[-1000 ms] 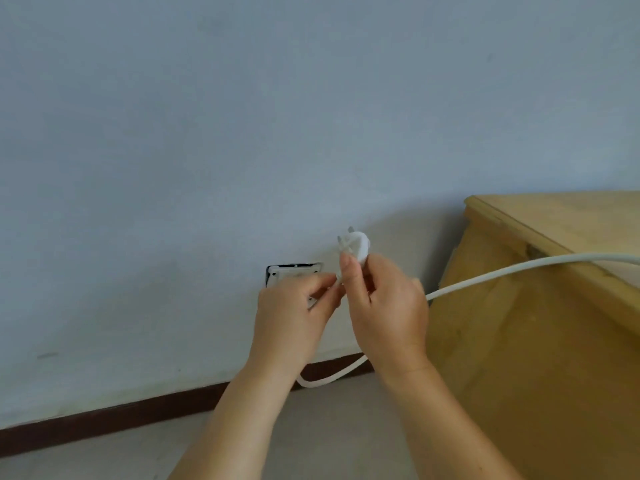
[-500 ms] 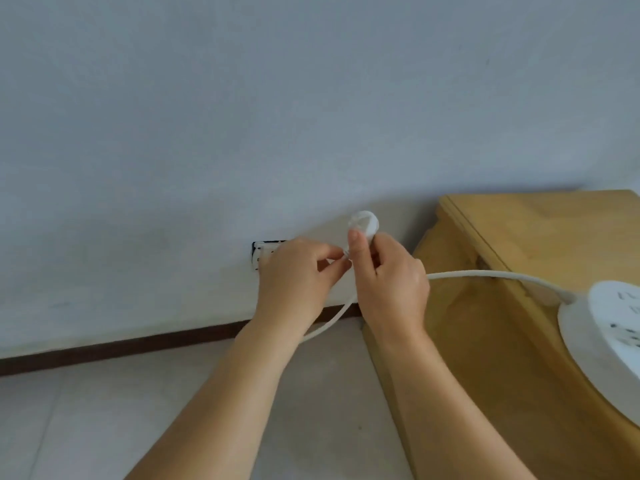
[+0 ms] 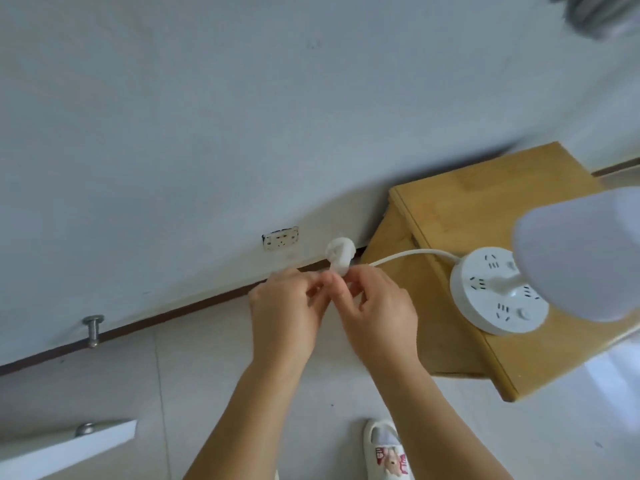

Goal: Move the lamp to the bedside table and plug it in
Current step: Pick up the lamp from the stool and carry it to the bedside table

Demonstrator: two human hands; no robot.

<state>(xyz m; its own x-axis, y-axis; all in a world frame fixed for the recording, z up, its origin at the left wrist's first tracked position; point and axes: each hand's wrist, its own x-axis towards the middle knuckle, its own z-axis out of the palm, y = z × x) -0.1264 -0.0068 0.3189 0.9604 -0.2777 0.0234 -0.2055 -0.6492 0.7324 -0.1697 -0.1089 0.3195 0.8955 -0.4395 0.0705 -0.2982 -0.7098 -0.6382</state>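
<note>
Right hand (image 3: 379, 315): pinched the white plug (image 3: 340, 255) at its base, prongs end up.
Left hand (image 3: 287, 317): fingers curled in right next to it, tips meeting near the plug; couldn't tell if it actually gripped anything.
Plug: in the air, just off the wall socket (image 3: 281, 238), not in.
Cord (image 3: 408, 255): ran over to the lamp (image 3: 498, 296).
Lamp: sat on the wooden table (image 3: 460, 209), round base with outlets, shade blurry up close.

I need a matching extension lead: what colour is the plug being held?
White, like its cord; the plug shows clearly in the head view.
</note>
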